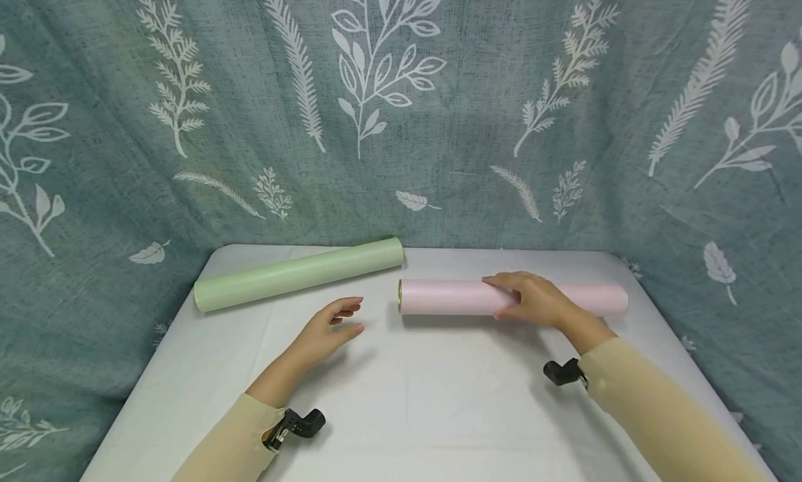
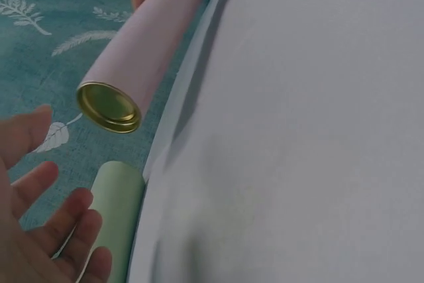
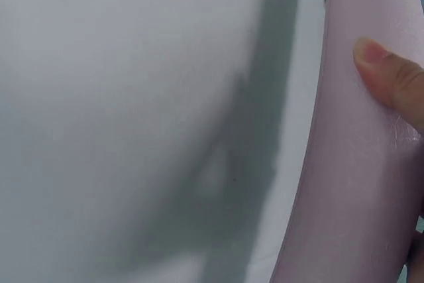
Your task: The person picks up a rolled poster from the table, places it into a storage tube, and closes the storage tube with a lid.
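Observation:
A pink cardboard tube (image 1: 451, 297) with a gold metal rim at its left end lies sideways across the right half of the view. My right hand (image 1: 532, 299) grips it near the middle from above, thumb on the near side. In the right wrist view the thumb (image 3: 391, 81) presses flat along the pink surface. My left hand (image 1: 328, 332) is held over the table with fingers loosely bent and nothing in them. Left of the pink tube and farther back rests a green tube (image 1: 301, 273), slanted, its right end farther away. The left wrist view shows the recessed gold end cap (image 2: 111, 105).
A white cloth covers the table (image 1: 401, 412). Behind it and on both sides hangs a teal curtain (image 1: 464, 120) with white leaf prints, close to the table's back edge. Small black camera mounts (image 1: 307, 424) sit on both wrists.

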### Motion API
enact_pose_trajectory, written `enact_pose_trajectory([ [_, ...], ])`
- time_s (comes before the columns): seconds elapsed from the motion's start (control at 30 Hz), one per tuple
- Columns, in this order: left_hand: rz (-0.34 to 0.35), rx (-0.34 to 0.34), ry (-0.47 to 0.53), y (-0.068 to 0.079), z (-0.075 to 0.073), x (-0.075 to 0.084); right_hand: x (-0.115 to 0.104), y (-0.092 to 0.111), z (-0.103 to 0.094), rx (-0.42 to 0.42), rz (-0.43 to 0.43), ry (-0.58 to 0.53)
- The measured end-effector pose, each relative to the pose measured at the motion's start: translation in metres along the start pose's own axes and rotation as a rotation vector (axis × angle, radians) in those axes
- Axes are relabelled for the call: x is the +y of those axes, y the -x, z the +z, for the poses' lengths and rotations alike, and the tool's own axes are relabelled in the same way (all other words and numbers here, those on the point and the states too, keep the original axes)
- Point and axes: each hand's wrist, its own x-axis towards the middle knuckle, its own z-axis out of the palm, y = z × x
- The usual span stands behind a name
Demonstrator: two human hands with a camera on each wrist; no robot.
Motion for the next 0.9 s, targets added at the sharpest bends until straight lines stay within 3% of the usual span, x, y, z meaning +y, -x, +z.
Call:
enact_pose_trajectory([
  [0.43,0.003,0.129,-0.155,0.017,-0.036,0.003,0.030,-0.027,0.000,0.043,0.049,0.035],
  [0.9,-0.045,0.203,-0.247,0.030,-0.045,-0.006,0.056,-0.041,0.011,0.098,0.105,0.085],
])
